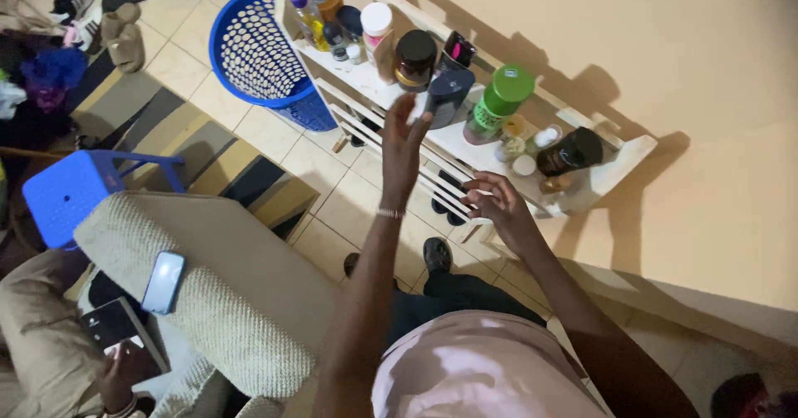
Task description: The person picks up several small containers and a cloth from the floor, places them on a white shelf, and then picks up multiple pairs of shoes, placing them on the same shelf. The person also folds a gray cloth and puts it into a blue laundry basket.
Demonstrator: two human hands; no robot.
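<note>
The left hand (405,140) pinched a small white object (416,108) beside the dark blue bottle (449,94) on the white shelf (619,162), while the right hand (497,202) hovered open.

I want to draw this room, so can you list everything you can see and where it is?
shelf: one, white, against the wall
basket: one, blue, left of the shelf
green-capped can: one, on the shelf top
dark jar: one, brown and black, on the shelf
black bottle: one, lying at the shelf's right end
stool: one, blue, on the floor at left
cushion: one, beige, lower left
phone: one, light blue, on the cushion
shoes: several, top left floor
other person's hand: one, bottom left, with a dark device
left hand: raised, grip on a small white thing at the shelf
right hand: open, empty, by the shelf edge
</note>
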